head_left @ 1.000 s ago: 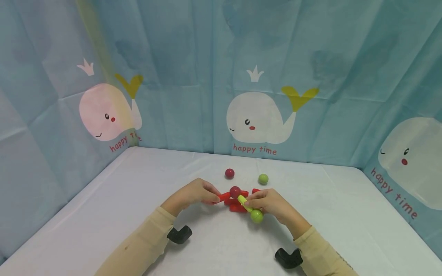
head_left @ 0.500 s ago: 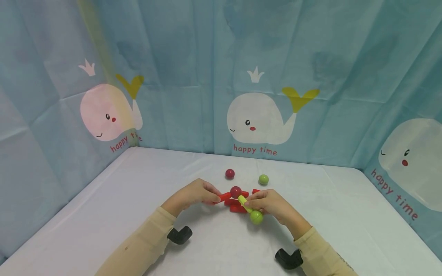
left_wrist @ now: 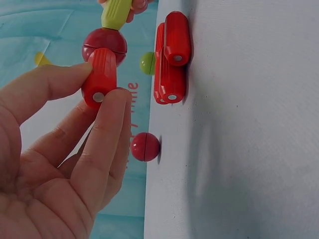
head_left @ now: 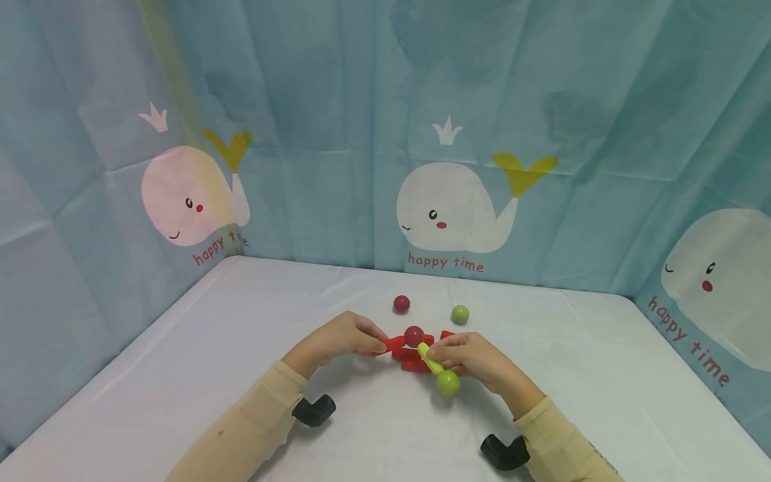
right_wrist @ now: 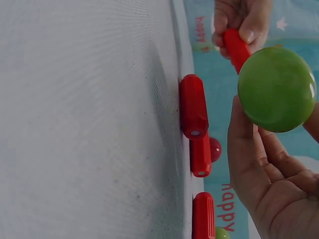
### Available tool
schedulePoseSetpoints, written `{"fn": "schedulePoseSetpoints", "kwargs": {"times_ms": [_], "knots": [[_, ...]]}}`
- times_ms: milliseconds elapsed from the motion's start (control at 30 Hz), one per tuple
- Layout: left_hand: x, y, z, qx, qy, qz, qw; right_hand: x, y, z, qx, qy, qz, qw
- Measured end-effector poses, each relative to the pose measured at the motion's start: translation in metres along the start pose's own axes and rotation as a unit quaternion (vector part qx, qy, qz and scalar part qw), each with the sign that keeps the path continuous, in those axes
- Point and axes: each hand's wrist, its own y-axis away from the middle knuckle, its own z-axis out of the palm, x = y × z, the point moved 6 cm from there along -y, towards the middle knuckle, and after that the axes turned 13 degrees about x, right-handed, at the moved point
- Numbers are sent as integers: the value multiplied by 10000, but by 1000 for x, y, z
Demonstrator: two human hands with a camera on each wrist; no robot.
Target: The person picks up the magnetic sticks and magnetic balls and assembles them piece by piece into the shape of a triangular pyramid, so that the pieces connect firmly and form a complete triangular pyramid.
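Note:
My left hand (head_left: 343, 335) pinches a red magnetic rod (left_wrist: 103, 74) between thumb and fingers, above the table. A dark red ball (left_wrist: 94, 42) sits on the rod's far end. In the left wrist view, a yellow-green magnetic rod (left_wrist: 116, 12) meets that ball on its other side. My right hand (head_left: 472, 355) pinches this yellow-green rod, which slants toward me with a green ball (right_wrist: 276, 89) on its near end. That ball hides most of the rod in the right wrist view. Several red rods (left_wrist: 177, 37) lie on the table beneath and beside the held parts.
Behind the hands, a loose red ball (head_left: 401, 304) and a loose green ball (head_left: 460, 314) lie on the white table (head_left: 289, 288). A blue whale-print curtain (head_left: 313, 201) encloses the back and sides. A black angled piece (head_left: 314, 410) is at each wrist.
The held red ball has shifted slightly right. The green ball on the yellow-green rod has come slightly nearer to me. Both hands keep their hold and have hardly moved.

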Motion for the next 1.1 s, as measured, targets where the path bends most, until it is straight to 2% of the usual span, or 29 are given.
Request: {"fn": "schedulePoseSetpoints", "kwargs": {"times_ms": [533,833,1100], "knots": [[2,2,1,-170,2,149,9997,0,1,1,-319,-359,166,9987],[4,3,1,-191,54,259,9995,1,0,2,-346,-160,182,9991],[3,2,0,-167,115,305,9993,1,1,2,-396,-195,131,9989]]}}
